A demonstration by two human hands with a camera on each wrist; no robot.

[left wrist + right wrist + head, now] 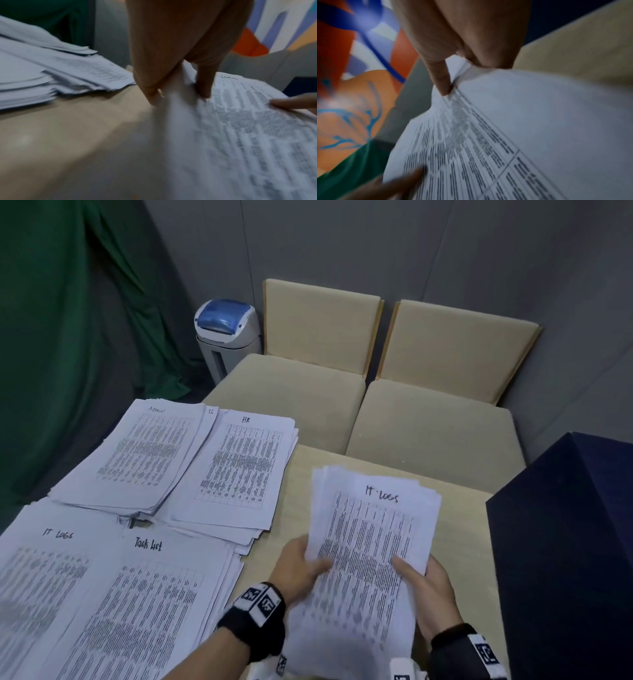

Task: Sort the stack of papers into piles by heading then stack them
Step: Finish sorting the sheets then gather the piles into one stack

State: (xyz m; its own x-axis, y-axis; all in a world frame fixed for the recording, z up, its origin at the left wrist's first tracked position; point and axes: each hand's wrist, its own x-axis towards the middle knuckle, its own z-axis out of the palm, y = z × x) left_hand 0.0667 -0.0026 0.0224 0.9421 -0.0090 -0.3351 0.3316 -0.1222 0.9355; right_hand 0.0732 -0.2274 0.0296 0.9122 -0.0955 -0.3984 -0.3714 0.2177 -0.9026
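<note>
Gripping sheaf [370, 529], both hands [301, 563] [431, 587]; head view alone shows "IT Logs" heading.

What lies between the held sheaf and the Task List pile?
Only bare tabletop separates the sheaf from the Task List pile, per the head view.

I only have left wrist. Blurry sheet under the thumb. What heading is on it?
Observer: Head view reads "IT Logs" on the top sheet of the held stack.
Operator: Right hand on it too?
Observer: Yes, the right hand grips its right edge; the left hand grips the left.
Operator: Matching pile anywhere?
Observer: An IT Logs pile lies at near left, beside the Task List pile.
</note>
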